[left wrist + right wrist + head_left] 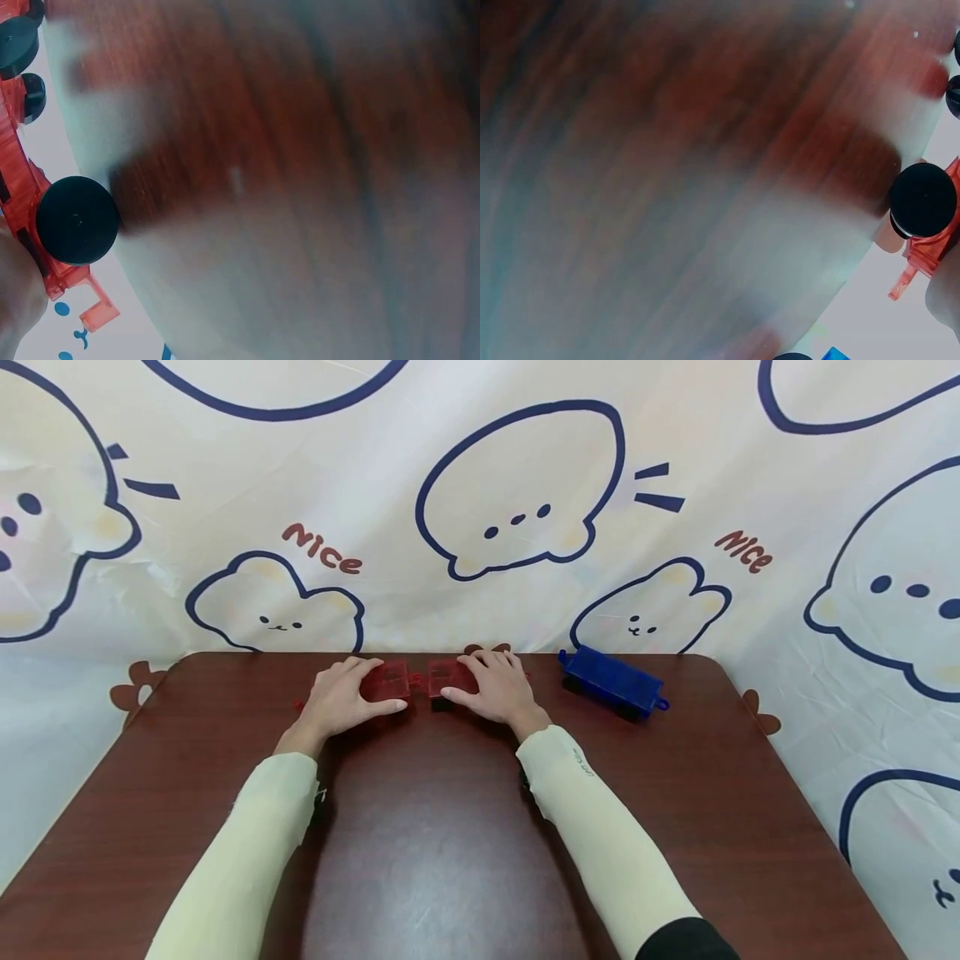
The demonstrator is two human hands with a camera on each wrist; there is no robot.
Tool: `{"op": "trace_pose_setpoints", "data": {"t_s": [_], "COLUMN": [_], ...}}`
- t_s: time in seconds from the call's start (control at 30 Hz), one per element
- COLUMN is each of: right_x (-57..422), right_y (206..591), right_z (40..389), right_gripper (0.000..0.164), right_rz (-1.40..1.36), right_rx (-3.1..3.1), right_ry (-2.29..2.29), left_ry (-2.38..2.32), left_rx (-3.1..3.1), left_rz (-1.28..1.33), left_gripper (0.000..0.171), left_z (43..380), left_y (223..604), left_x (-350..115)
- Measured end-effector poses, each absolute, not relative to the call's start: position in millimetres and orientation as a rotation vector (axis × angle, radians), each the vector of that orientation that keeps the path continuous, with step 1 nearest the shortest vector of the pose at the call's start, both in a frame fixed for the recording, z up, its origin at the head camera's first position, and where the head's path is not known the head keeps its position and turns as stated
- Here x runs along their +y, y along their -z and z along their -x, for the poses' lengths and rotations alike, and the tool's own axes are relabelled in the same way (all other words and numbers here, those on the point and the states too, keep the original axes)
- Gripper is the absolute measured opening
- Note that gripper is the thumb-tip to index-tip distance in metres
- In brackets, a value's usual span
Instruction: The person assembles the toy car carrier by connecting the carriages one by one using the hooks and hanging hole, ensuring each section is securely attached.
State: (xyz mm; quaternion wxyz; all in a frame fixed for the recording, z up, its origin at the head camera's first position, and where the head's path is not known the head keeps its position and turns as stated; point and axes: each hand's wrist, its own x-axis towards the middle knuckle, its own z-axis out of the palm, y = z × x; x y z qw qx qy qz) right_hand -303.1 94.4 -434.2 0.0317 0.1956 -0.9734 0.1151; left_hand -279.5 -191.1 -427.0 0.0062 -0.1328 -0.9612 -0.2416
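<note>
Behind the brown desk (420, 860) hung a patterned white cloth (517, 610). Near the middle of the far edge, the left hand (339, 700) held one red wagon (395, 677) between thumb and fingers; the right hand (501, 687) held likewise another red wagon (447, 675), just beside. Toward the far right corner stood a blue wagon (615, 681), turned aslant to that edge.
</note>
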Motion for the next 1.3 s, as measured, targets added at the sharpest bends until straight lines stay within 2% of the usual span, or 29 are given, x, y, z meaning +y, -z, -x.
{"op": "trace_pose_setpoints", "data": {"t_s": [1.0, 1.3], "right_x": [94.0, 93.3], "right_y": [433.5, 433.0], "right_z": [303.4, 302.6], "right_gripper": [0.082, 0.082], "right_rz": [-0.599, -0.604], "right_rx": [-3.013, -3.007], "right_ry": [-0.367, -0.359], "left_ry": [0.621, 0.621], "left_rx": [-3.064, -3.061], "left_rz": [0.434, 0.447], "left_gripper": [0.109, 0.106], "left_z": [279.7, 278.4], "left_y": [427.0, 426.4], "left_x": [-194.2, -195.1]}}
